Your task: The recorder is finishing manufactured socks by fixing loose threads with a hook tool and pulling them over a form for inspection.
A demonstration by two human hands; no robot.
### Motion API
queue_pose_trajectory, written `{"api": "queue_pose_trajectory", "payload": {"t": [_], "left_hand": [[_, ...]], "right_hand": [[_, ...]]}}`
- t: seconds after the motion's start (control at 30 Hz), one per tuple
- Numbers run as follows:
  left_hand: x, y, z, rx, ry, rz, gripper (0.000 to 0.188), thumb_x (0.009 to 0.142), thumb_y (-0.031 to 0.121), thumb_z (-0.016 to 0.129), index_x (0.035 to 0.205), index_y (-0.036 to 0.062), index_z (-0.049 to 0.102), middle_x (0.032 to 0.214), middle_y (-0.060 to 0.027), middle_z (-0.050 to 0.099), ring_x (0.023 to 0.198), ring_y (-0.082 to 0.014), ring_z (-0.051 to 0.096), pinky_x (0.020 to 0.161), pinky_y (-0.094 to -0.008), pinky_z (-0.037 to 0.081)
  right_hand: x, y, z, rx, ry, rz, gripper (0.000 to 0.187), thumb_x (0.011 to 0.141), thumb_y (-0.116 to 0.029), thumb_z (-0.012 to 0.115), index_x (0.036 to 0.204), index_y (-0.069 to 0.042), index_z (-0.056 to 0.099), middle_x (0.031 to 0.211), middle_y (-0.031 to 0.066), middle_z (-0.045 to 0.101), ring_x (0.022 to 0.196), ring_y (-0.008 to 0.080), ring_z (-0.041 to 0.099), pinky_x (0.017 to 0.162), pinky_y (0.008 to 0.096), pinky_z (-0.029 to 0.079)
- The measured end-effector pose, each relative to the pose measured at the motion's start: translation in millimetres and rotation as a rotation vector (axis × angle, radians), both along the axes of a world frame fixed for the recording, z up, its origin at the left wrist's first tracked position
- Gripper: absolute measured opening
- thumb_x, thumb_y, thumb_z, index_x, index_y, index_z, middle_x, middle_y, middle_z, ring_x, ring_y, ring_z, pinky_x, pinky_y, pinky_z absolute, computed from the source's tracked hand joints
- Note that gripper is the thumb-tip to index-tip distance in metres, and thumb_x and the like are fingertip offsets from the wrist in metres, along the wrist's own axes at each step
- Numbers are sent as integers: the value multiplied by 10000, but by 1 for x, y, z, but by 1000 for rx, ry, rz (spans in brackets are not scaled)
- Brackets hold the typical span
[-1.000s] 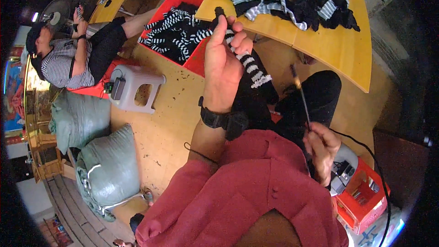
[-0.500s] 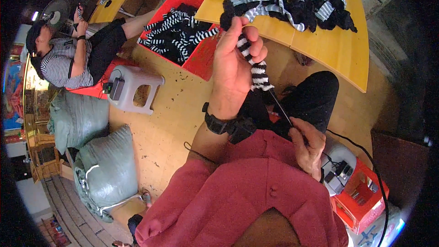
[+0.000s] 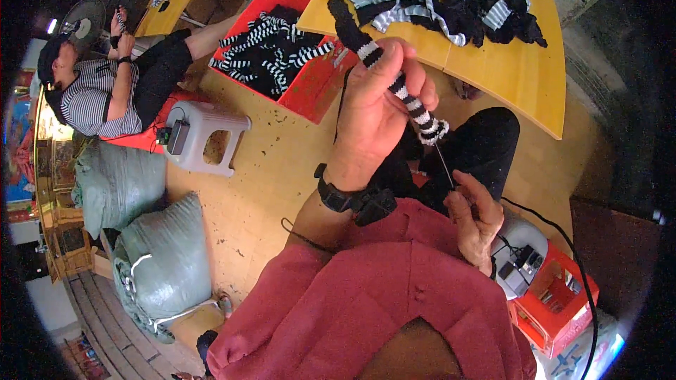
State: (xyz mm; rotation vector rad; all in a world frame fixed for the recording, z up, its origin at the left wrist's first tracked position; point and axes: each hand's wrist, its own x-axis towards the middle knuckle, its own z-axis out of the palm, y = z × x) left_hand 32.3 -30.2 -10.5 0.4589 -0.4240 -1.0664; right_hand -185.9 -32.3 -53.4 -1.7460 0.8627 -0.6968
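Note:
My left hand (image 3: pixel 370 123) is closed round a narrow knitted tube (image 3: pixel 414 105) with black and white stripes. Its plain black end sticks out above my fingers, and its white lower rim looks bunched. A thin metal rod (image 3: pixel 444 164) runs from that rim down to my right hand (image 3: pixel 479 219), which is closed on the rod's lower end. How far the rod reaches inside the knit is hidden. On the yellow table (image 3: pixel 521 91) ahead lies a heap of striped and black knitted pieces (image 3: pixel 451 0).
A red bin (image 3: pixel 310 98) of striped knits stands left of the table. Further left, a person (image 3: pixel 98 91) sits beside a grey stool (image 3: pixel 208 137). Stuffed green sacks (image 3: pixel 165 260) lie at left. A red crate (image 3: pixel 556 309) and black cable (image 3: pixel 574 260) are by my right side.
My left hand has shifted right and slightly down with the knitted tube. More of the black end now shows above the fingers, and the lower rim has bunched up. My right fingers have loosened a little.

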Motion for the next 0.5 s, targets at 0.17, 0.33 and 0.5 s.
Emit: {"api": "queue_pose_trajectory", "payload": {"t": [0.17,0.33,0.5], "left_hand": [[-35,1,-2,232,-214,-52,323,910,284,511,664,89,438,481,18,359,432,-106,385,435,-253,337],[-79,12,-23,489,-460,-5,285,895,257,541,670,88,499,537,42,459,477,-51,414,437,-226,327],[-59,15,-16,255,-590,72,191,917,197,493,1017,40,452,836,-58,547,742,-129,528,685,-280,442]], "right_hand": [[9,5,5,137,-71,-58,481,764,46,567,1232,4,467,780,97,647,696,146,616,660,243,472],[27,-2,0,-179,-211,-73,591,752,66,563,1308,-3,373,836,111,652,755,159,622,701,252,473],[16,-8,5,521,-433,61,531,827,3,549,1319,-20,353,786,77,635,564,96,541,509,196,416]]}}
